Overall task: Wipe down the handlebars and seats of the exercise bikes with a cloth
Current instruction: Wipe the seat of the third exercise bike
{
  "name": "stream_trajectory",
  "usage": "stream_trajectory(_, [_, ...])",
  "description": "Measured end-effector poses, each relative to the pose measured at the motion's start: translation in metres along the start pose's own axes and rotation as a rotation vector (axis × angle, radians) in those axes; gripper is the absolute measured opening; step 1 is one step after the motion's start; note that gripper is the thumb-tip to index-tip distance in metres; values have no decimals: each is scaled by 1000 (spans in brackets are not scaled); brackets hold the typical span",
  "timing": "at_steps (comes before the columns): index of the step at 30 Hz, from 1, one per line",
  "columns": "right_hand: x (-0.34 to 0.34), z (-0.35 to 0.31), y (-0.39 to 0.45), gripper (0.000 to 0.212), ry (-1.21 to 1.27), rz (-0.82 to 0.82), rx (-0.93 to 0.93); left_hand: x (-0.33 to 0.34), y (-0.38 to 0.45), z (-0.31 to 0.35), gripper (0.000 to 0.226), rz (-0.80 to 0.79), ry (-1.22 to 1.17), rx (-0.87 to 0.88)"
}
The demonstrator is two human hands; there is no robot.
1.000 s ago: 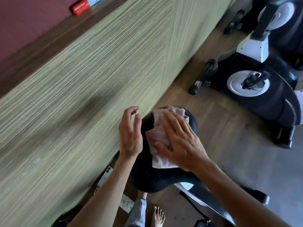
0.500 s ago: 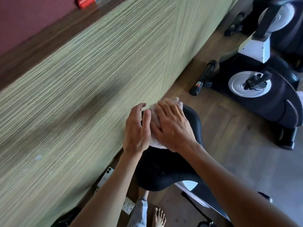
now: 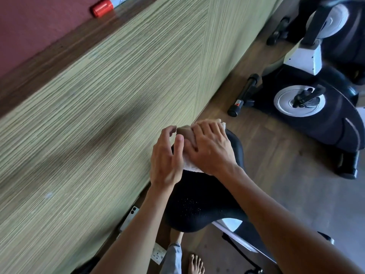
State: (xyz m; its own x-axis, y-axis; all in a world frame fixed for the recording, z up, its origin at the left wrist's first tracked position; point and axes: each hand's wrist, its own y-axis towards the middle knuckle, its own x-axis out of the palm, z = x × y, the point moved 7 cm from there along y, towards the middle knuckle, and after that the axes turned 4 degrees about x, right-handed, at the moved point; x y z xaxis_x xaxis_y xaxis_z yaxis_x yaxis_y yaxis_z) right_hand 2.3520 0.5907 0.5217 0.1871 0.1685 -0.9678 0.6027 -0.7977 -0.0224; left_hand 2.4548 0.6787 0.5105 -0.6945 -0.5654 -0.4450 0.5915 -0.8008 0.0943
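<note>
The seat [image 3: 199,196] is black, with a fine speckled texture on its near half. The cloth [image 3: 190,166] on it is white to pale pink. The wall panel [image 3: 98,115] on the left carries thin yellow-green and brown stripes that meet in a diagonal seam. Above it runs a dark brown wooden ledge [image 3: 59,48] under a dull red wall [image 3: 29,26], and on the ledge lies a marker [image 3: 102,7] with an orange-red cap. The far exercise bike [image 3: 324,107] is black with white panels and a silver-white disc. The floor [image 3: 276,165] is brown wood grain.
</note>
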Motion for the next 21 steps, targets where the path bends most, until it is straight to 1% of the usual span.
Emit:
stream_trajectory(2, [-2,4,-32,57,19,5,-91,-1,0,3,84,1,-1,30])
stream_trajectory(3, [-4,12,-49,62,22,-6,-85,-1,-1,4,84,2,-8,42])
stream_trajectory(4, [-6,22,-64,67,23,-8,-54,0,-1,5,83,1,-15,47])
stream_trajectory(6, [-8,45,-83,73,44,-9,69,2,-1,4,80,-4,-18,42])
stream_trajectory(9, [-5,59,-72,78,112,-16,255,-1,-3,2,75,35,-23,31])
stream_trajectory(10, [-7,58,-58,77,134,-5,295,-1,-3,2,74,48,-23,29])
stream_trajectory(12, [-8,53,-25,66,117,12,312,-1,-2,2,72,52,-23,9])
stream_trajectory(15, [-5,31,16,52,5,-25,204,0,-2,-2,66,44,-31,-44])
stream_trajectory(18, [2,-4,24,45,-59,-31,-14,-4,-3,-1,62,80,-38,-42])
stream_trajectory(21, [2,-25,13,38,1,-18,-227,-13,-4,3,55,156,-74,10])
